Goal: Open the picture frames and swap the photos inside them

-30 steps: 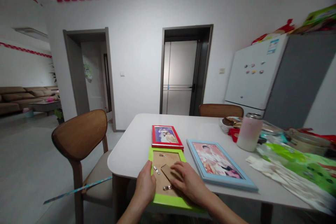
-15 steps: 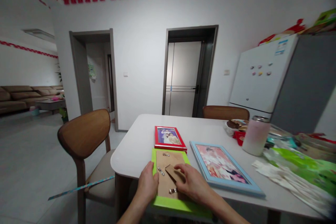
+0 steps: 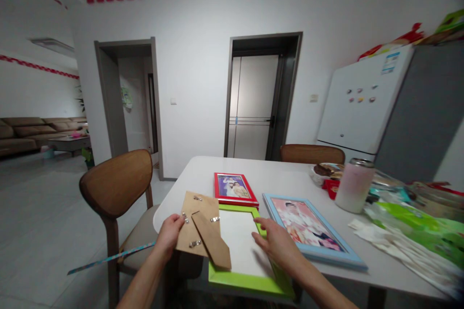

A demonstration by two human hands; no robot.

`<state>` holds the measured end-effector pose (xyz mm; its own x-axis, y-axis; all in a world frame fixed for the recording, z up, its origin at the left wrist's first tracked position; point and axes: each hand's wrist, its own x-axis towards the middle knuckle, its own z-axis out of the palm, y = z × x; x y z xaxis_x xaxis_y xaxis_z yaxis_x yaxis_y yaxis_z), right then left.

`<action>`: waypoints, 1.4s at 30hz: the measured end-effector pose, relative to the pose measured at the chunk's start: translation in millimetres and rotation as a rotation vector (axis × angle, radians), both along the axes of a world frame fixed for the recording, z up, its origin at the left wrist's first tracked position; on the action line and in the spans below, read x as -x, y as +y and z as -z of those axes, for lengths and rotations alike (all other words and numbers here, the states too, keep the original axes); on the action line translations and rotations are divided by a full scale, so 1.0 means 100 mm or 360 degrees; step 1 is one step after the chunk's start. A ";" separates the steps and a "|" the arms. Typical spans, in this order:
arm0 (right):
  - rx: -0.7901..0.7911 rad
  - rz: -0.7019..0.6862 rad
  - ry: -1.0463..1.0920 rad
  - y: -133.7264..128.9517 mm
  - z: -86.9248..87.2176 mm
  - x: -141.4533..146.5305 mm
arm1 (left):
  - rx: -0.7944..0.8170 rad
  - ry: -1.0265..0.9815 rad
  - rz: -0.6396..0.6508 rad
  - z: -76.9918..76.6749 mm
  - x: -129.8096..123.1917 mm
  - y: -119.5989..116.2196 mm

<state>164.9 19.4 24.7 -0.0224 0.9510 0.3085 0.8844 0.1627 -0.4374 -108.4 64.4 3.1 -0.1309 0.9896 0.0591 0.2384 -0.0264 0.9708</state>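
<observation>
My left hand [image 3: 169, 235] pinches the left edge of a brown backing board [image 3: 200, 206], which has metal clips and a fold-out stand leg. The board overlaps the left side of a green frame [image 3: 250, 280] lying face down at the table's near edge. White paper [image 3: 243, 241] shows inside that frame. My right hand [image 3: 277, 246], fingers apart and holding nothing, hovers over the green frame's right side. Just behind lies a red frame [image 3: 235, 188] with a photo; a light blue frame [image 3: 311, 231] with a pink photo is to the right.
A pink-and-white bottle [image 3: 354, 187], white gloves [image 3: 395, 246] and a green packet [image 3: 409, 219] crowd the table's right side. One wooden chair [image 3: 119, 183] stands at the left, another [image 3: 312, 154] behind the table. A thin patterned strip [image 3: 112, 257] crosses the left chair.
The brown board has come out of the green frame and moved left in my left hand, uncovering white paper. My right hand has let go of the stand leg and opened.
</observation>
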 end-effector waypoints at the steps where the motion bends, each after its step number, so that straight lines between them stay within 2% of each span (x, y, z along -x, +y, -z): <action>1: 0.0036 0.0051 -0.0078 0.00 0.04 -0.06 | 0.0020 0.0001 -0.0010 -0.01 0.10 0.00; 5: 0.0219 0.0102 -0.0237 0.00 0.13 -0.15 | 0.0105 0.0112 -0.0048 0.02 0.34 0.06; 10: 0.0265 0.0126 -0.0227 0.04 0.13 -0.12 | 0.0149 0.0464 -0.0168 0.06 0.43 0.16; 13: 0.0243 0.0181 -0.0089 0.06 0.11 -0.14 | 0.0120 0.0696 -0.0252 0.00 0.45 0.14; 15: 0.0261 0.0224 0.0157 0.04 0.06 -0.15 | 0.0044 0.0813 -0.0287 -0.08 0.41 0.07; 18: 0.0456 0.0225 0.0861 -0.03 -0.05 -0.13 | -0.0144 0.0899 -0.0244 -0.21 0.18 -0.10; 21: 0.0627 0.0062 0.1566 -0.13 -0.18 -0.06 | -0.0340 0.0876 -0.0043 -0.29 -0.31 -0.37; 24: 0.0561 -0.0087 0.1786 -0.22 -0.28 0.04 | -0.0660 0.0703 0.0411 -0.32 -0.87 -0.66; 25: 0.0509 -0.0100 0.1767 -0.24 -0.30 0.07 | -0.0751 0.0692 0.0526 -0.32 -1.02 -0.74; 27: 0.0417 -0.0089 0.1667 -0.23 -0.31 0.09 | -0.0926 0.0732 0.0620 -0.35 -1.23 -0.83; 30: 0.0385 -0.0073 0.1487 -0.16 -0.27 0.02 | -0.1126 0.0804 0.0595 -0.42 -1.29 -0.82; 33: 0.0399 0.0002 0.1102 -0.04 -0.20 -0.13 | -0.1129 0.0683 0.0319 -0.51 -1.09 -0.72; 36: 0.0303 0.0175 0.0448 0.04 -0.13 -0.24 | -0.0925 0.0500 -0.0040 -0.51 -0.74 -0.60; 39: 0.0191 0.0230 0.0021 0.07 -0.06 -0.28 | -0.0675 0.0381 -0.0183 -0.35 -0.37 -0.52; 42: 0.0152 0.0148 -0.0149 0.06 0.03 -0.26 | -0.0451 0.0320 -0.0235 -0.10 -0.13 -0.49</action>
